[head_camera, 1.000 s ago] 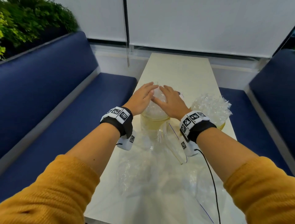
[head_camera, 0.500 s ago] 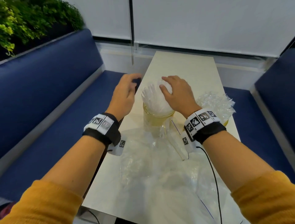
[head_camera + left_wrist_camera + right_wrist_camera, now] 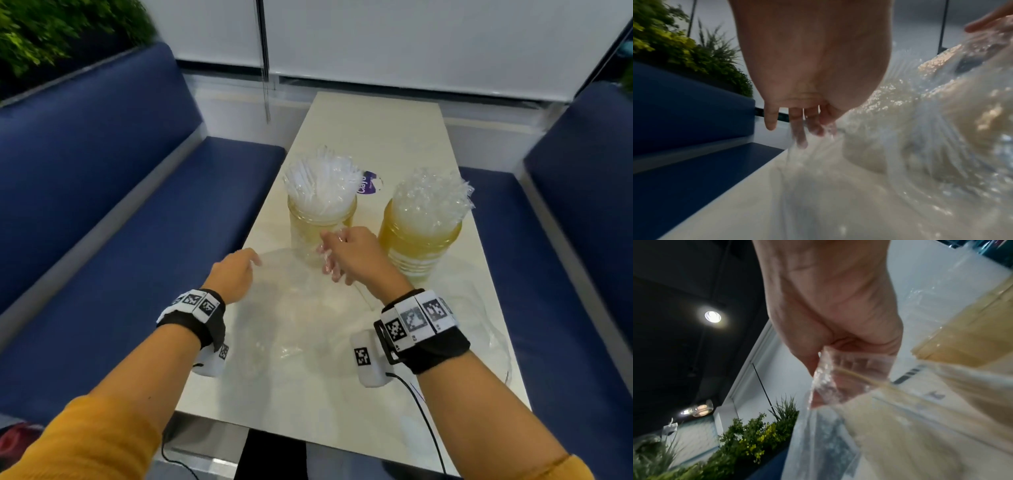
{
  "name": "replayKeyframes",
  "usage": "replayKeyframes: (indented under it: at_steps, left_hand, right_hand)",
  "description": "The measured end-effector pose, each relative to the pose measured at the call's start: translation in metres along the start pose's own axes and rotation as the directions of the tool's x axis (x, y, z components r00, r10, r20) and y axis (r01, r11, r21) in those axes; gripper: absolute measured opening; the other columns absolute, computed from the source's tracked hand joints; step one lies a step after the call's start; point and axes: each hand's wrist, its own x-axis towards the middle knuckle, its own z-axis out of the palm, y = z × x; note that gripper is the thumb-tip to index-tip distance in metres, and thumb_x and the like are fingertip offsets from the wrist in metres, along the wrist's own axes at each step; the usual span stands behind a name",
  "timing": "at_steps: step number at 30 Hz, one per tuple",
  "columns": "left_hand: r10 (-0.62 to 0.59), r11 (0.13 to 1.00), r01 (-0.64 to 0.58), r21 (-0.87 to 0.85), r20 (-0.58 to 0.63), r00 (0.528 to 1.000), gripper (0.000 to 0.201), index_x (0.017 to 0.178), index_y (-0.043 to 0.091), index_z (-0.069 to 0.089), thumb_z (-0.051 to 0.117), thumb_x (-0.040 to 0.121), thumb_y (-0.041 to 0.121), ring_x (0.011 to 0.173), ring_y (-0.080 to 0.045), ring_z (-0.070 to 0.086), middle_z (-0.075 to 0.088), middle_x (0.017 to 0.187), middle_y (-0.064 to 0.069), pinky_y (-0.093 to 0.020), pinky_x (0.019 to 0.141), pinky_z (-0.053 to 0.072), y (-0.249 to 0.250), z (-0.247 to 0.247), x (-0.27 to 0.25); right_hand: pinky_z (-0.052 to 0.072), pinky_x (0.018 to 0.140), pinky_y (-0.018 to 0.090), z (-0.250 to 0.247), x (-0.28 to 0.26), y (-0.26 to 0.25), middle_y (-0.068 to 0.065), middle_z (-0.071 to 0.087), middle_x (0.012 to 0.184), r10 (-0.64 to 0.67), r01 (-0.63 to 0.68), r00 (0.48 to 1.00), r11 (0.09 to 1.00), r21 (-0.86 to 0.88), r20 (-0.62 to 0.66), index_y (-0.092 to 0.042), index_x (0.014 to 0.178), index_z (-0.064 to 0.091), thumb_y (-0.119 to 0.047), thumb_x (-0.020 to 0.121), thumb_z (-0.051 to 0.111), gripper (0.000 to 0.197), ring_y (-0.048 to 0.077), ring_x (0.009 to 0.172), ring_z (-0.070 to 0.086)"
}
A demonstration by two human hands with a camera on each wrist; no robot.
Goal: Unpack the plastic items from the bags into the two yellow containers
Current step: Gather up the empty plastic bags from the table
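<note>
On the pale table (image 3: 373, 137) two yellow containers stood side by side, a little beyond its middle. The left container (image 3: 320, 224) was at about 12 o'clock from the hands and was full of white plastic items (image 3: 320, 183) that stood up above its rim. The right container (image 3: 419, 241) was at about 1 o'clock and carried a heap of clear plastic items (image 3: 430, 200) above its rim. A purple label (image 3: 369, 182) lay on the table just behind the left container.

A clear empty bag (image 3: 301, 318) was spread on the table in front of the containers, at 6 o'clock from them. The right hand (image 3: 349, 255) was just in front of the left container, and its fingers (image 3: 838, 379) were curled and pinched an edge of this bag. The left hand (image 3: 234, 275) was at about 9 o'clock from the right one, near the left edge of the table. Its fingers (image 3: 797, 123) were loosely spread and pointed down, and their tips touched the film of the bag; whether they held it I could not tell.

Blue benches (image 3: 137, 222) ran along both sides of the table, and green plants (image 3: 51, 31) stood behind the left one.
</note>
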Motion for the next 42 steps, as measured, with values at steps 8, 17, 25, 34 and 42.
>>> replayKeyframes:
  at_steps: [8, 17, 25, 34, 42]
  left_hand:
    - [0.143, 0.921, -0.235, -0.31, -0.293, 0.945, 0.024, 0.082, 0.016, 0.053, 0.037, 0.095, 0.004, 0.069, -0.025, 0.048, 0.054, 0.076, -0.011, -0.041, 0.065, 0.045, 0.031, -0.08, -0.028]
    - [0.096, 0.765, 0.08, -0.639, 0.236, 0.967, 0.071, 0.123, 0.021, 0.061, 0.04, 0.088, 0.08, 0.093, -0.02, 0.073, 0.076, 0.103, -0.002, -0.043, 0.09, 0.051, 0.129, -0.066, -0.098]
    - [0.111, 0.505, -0.142, -0.851, -0.099, 0.989, 0.034, 0.102, 0.009, 0.056, 0.036, 0.11, 0.035, 0.04, -0.017, 0.042, 0.05, 0.062, -0.003, -0.022, 0.037, 0.031, 0.168, -0.025, -0.11]
    - [0.144, 0.672, -0.264, -0.692, -0.227, 0.963, 0.029, 0.111, 0.035, 0.069, 0.042, 0.106, 0.045, 0.046, -0.014, 0.035, 0.037, 0.056, 0.002, -0.023, 0.04, 0.036, 0.123, -0.049, -0.111]
    - [0.307, 0.638, -0.254, -0.727, -0.062, 0.95, 0.028, 0.114, 0.022, 0.071, 0.051, 0.104, 0.039, 0.093, -0.022, 0.071, 0.076, 0.102, -0.003, -0.025, 0.074, 0.058, 0.088, -0.041, -0.108]
  right_hand:
    - [0.042, 0.038, 0.024, -0.042, -0.073, -0.02, 0.011, 0.065, 0.06, -0.244, 0.28, 0.96, 0.885, 0.372, -0.14, -0.01, 0.112, 0.068, -0.026, 0.105, 0.051, 0.025, 0.021, 0.042, 0.06]
    - [0.054, 0.05, 0.033, -0.1, -0.155, 0.015, 0.008, 0.07, 0.076, -0.297, 0.534, 0.813, 0.723, 0.438, -0.501, -0.023, 0.121, 0.058, -0.027, 0.107, 0.041, 0.023, 0.022, 0.06, 0.068]
    - [0.054, 0.089, 0.037, -0.104, -0.192, 0.112, 0.0, 0.078, 0.089, -0.287, 0.304, 0.928, 0.952, 0.037, -0.236, -0.022, 0.085, 0.076, -0.047, 0.093, 0.062, 0.029, 0.016, 0.091, 0.074]
    - [0.045, 0.055, 0.026, -0.123, -0.167, 0.144, 0.009, 0.058, 0.055, -0.01, 0.134, 0.619, 0.987, 0.093, -0.785, -0.002, 0.056, 0.056, -0.049, 0.105, 0.032, 0.071, 0.015, 0.051, 0.054]
    - [0.059, 0.085, 0.043, -0.137, -0.093, 0.211, 0.009, 0.067, 0.119, 0.605, -0.596, 0.794, 0.794, 0.123, -0.06, -0.011, 0.114, 0.065, -0.055, 0.075, 0.071, 0.058, 0.029, 0.106, 0.065]
